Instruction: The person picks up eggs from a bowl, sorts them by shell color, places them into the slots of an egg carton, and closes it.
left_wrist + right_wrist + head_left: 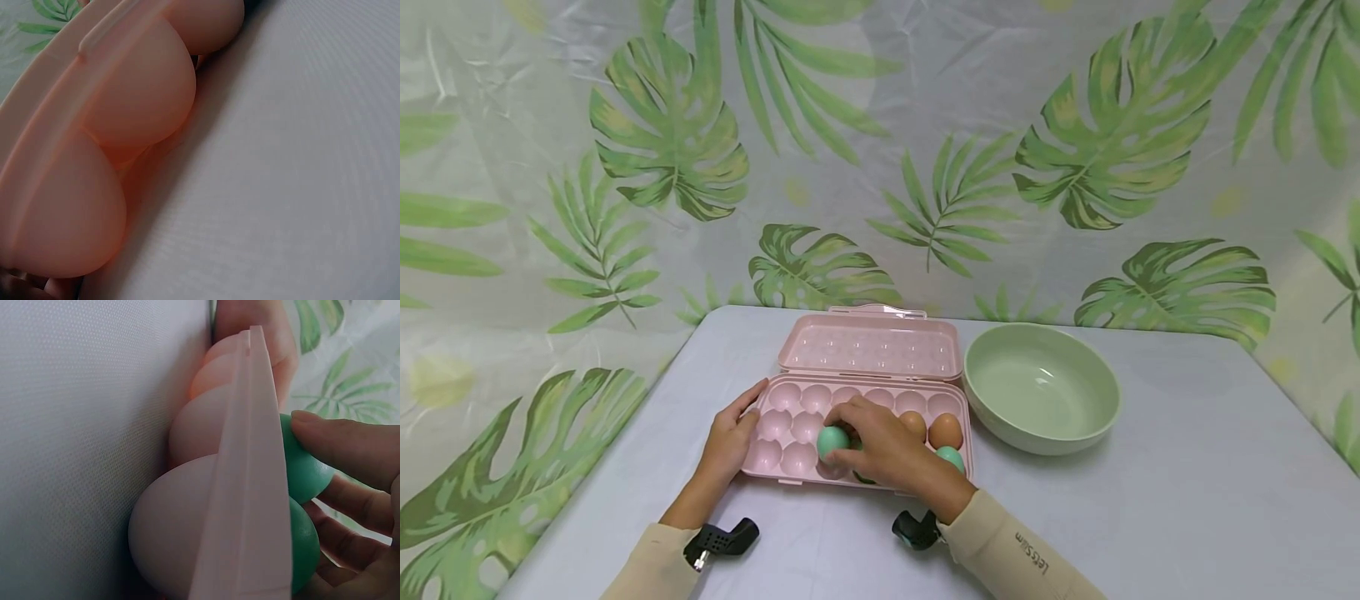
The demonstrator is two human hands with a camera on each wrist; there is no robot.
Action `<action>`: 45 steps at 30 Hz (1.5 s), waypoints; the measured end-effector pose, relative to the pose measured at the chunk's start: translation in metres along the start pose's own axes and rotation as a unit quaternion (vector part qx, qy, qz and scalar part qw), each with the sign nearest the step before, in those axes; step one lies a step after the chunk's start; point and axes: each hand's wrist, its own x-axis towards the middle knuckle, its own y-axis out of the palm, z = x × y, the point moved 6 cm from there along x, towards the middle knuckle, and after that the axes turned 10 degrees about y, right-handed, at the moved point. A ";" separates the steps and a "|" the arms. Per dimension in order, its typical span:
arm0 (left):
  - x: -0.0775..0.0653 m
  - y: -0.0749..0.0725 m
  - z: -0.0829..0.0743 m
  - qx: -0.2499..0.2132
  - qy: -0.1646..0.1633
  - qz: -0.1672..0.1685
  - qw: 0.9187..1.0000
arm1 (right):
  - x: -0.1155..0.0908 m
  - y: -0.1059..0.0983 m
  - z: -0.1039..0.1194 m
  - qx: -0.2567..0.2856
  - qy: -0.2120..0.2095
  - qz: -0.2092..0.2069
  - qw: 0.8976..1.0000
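A pink plastic egg carton (775,451) lies open on the table, its lid (880,348) folded back toward the wall. My left hand (724,437) grips the carton's left end, and some of its fingertips show low in the left wrist view. Between thumb and fingers, my right hand (887,442) pinches a green egg (832,442) over a front-row cup near the middle. The right wrist view has this green egg (306,464) at the carton's rim, with another green egg (304,547) beside it. Brown eggs (946,431) and a green egg (951,457) sit at the right end.
A large pale green bowl (1037,392) stands right of the carton, close to its side. Several cups at the carton's left hold no egg. Behind the white-covered table (1187,467) hangs a leaf-patterned sheet (940,183).
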 end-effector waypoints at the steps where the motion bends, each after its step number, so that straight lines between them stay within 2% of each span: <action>1: 0.000 0.000 0.000 0.000 0.000 0.000 1.000 | 0.000 0.000 0.000 -0.002 0.002 0.001 1.000; 6: 0.000 0.000 0.000 0.000 -0.001 0.001 1.000 | 0.000 0.002 0.000 -0.009 0.008 0.011 1.000; 11: 0.000 -0.001 -0.001 -0.003 -0.001 0.001 1.000 | 0.000 0.005 0.002 -0.021 -0.005 0.026 0.999; 25: 0.001 -0.004 -0.004 -0.002 -0.005 0.000 1.000 | 0.001 0.003 0.006 -0.034 -0.020 0.022 0.999; 36: 0.000 -0.001 -0.002 -0.004 -0.011 0.004 1.000 | 0.001 0.005 0.002 -0.038 0.007 0.030 0.999; 41: -0.002 -0.001 -0.002 -0.002 -0.017 0.001 1.000 | -0.001 0.004 0.000 -0.013 0.008 0.037 0.999; 45: -0.001 0.001 -0.003 -0.006 -0.010 0.000 1.000 | -0.002 0.002 -0.001 0.037 0.001 0.040 0.999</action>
